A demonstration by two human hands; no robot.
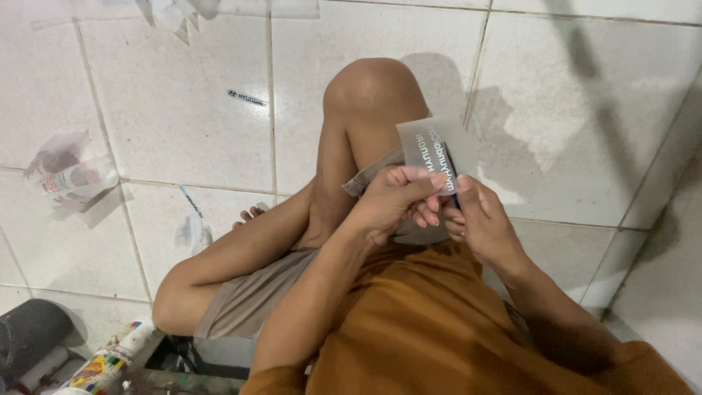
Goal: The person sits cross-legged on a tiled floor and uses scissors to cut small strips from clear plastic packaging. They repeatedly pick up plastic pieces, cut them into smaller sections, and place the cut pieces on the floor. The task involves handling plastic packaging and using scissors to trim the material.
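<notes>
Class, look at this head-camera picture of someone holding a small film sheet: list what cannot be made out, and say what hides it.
- Dark blue tool behind the translucent film sheet: mostly covered by the right hand and sheet; its kind is unclear.
- Left hand: its palm is turned away.
- Bottle at lower left: cut by the frame edge.
- Crumpled wrapper on the floor tiles: too small to identify.

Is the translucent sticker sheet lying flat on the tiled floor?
No, both the left hand and right hand hold the sticker sheet up.

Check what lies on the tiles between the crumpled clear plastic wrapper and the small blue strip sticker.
Head view: only bare white tile floor between crumpled clear plastic wrapper and small blue strip sticker.
</notes>
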